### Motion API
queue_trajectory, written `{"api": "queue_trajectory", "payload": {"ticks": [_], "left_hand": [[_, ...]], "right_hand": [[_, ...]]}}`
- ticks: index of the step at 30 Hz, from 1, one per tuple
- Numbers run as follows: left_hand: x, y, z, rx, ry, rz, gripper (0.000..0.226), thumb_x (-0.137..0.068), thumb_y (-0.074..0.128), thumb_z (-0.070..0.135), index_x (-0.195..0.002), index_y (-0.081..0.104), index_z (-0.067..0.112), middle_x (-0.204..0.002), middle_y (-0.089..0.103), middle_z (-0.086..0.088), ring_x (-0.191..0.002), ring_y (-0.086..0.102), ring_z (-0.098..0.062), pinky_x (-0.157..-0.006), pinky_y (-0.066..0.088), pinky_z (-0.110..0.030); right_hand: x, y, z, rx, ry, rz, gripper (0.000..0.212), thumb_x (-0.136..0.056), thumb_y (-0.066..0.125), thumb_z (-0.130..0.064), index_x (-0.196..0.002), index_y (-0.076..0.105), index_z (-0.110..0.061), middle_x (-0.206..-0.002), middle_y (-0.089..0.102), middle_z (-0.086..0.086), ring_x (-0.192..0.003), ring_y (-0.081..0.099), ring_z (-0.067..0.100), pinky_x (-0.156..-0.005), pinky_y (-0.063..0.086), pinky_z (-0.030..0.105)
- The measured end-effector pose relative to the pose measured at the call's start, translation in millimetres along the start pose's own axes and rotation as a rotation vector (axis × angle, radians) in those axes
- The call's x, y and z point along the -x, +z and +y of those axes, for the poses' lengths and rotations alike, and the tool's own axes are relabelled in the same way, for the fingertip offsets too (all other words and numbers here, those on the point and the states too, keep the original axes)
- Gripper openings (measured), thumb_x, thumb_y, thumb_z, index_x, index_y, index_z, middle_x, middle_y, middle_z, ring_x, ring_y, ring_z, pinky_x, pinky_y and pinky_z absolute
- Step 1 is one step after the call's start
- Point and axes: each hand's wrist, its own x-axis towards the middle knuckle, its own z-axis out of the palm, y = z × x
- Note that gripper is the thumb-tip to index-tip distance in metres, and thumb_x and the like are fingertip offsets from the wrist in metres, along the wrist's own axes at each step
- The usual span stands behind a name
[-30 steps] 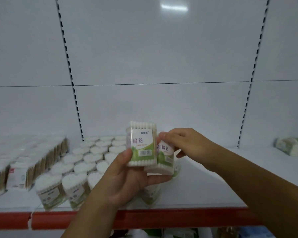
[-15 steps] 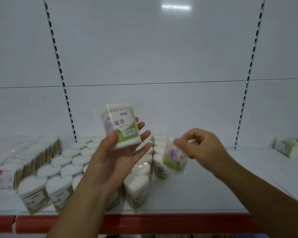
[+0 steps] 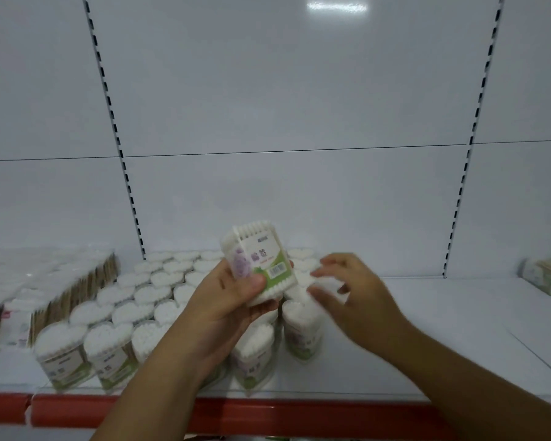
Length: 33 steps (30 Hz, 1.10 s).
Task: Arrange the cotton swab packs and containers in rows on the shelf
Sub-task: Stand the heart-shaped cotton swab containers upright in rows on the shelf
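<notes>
Fingers of both hands sit at frame centre; sweep runs from the left. Far left: flat swab packs (image 3: 45,300) on the shelf (image 3: 458,300). Next: heart-topped containers (image 3: 134,307) standing in touching rows. Centre: left hand (image 3: 229,300), fingers and thumb curled round one cotton swab container (image 3: 261,265), held tilted above the rows. Right of it: right hand (image 3: 357,297), blurred, fingers loosely spread over a standing container (image 3: 301,335); gripping or not, cannot tell. Far right edge: one more pack (image 3: 547,275) lying on the shelf.
</notes>
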Motion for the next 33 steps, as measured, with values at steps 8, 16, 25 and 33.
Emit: {"api": "queue_trajectory", "payload": {"ticks": [8, 16, 25, 33], "left_hand": [[-24, 26, -2, -0.669, -0.065, -0.217, 0.056, -0.068, 0.082, 0.013, -0.117, 0.059, 0.027, -0.108, 0.071, 0.004, -0.099, 0.069, -0.012, -0.080, 0.057, -0.028], [-19, -31, -14, -1.851, -0.298, -0.613, 0.129, -0.067, 0.069, 0.069, -0.148, -0.024, 0.032, -0.148, -0.040, 0.015, -0.137, -0.038, -0.010, -0.114, -0.017, -0.046], [-16, -32, -31, -1.923, -0.283, -0.538, 0.113, -0.080, 0.065, 0.057, -0.150, -0.019, 0.027, -0.158, -0.023, 0.012, -0.146, -0.020, -0.014, -0.118, -0.008, -0.050], [-23, -34, -28, -1.905, -0.331, -0.632, 0.124, -0.071, 0.059, 0.076, -0.148, -0.024, 0.026, -0.155, -0.030, 0.010, -0.144, -0.026, -0.016, -0.117, -0.009, -0.055]], "right_hand": [[-16, -45, -42, -0.300, 0.021, -0.194, 0.033, -0.068, 0.074, -0.045, -0.099, 0.062, -0.046, -0.101, 0.063, -0.026, -0.092, 0.064, 0.002, -0.073, 0.058, 0.026], [37, -7, -10, -0.073, 0.068, -0.273, 0.041, -0.072, 0.061, -0.057, -0.109, 0.047, -0.051, -0.113, 0.047, -0.031, -0.106, 0.052, -0.004, -0.088, 0.053, 0.031], [59, 33, -7, 0.334, -0.042, -0.342, 0.065, -0.094, 0.043, -0.054, -0.150, 0.020, -0.032, -0.158, 0.010, -0.011, -0.140, 0.007, 0.000, -0.108, 0.018, 0.020], [59, 27, -14, 0.346, 0.006, -0.456, 0.078, -0.089, 0.035, -0.067, -0.147, -0.008, -0.039, -0.150, -0.024, -0.022, -0.136, -0.028, -0.008, -0.104, -0.016, 0.008]]}}
